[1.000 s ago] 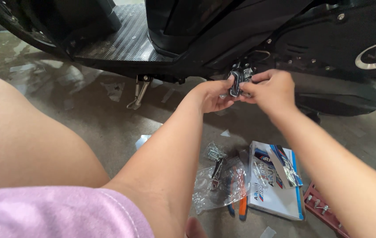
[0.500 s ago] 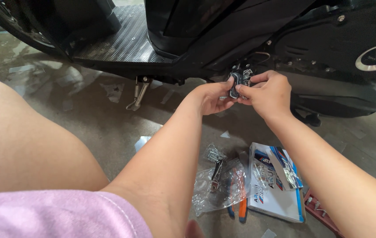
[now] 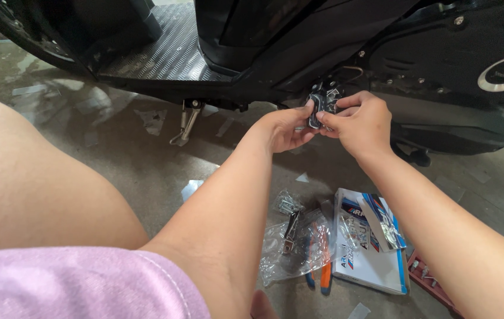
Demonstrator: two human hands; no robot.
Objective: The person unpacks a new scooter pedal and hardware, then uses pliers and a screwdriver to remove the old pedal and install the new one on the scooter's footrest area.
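Hands: my left hand (image 3: pixel 287 127) and right hand (image 3: pixel 361 121) meet under the scooter (image 3: pixel 334 35), fingers of both curled closed around a small black-and-silver metal footpeg part (image 3: pixel 321 109).
Grip: left thumb and fingertips pinch its lower end; right fingers close on its side, only its top showing between them.
Place: part sits against the scooter's underside bracket, above the concrete floor (image 3: pixel 145 153), to the right of the side stand (image 3: pixel 187 124).
Axis: long axis looks roughly upright, top end toward the bodywork; I cannot tell more, my fingers cover it.
Handling: I judge it stiff, hard metal, fairly light, edges sharpish; best held by its flat sides.
Floor near my forearms: clear plastic bag (image 3: pixel 296 245) of fittings, printed box (image 3: pixel 370 242), orange-handled pliers (image 3: pixel 324 277).
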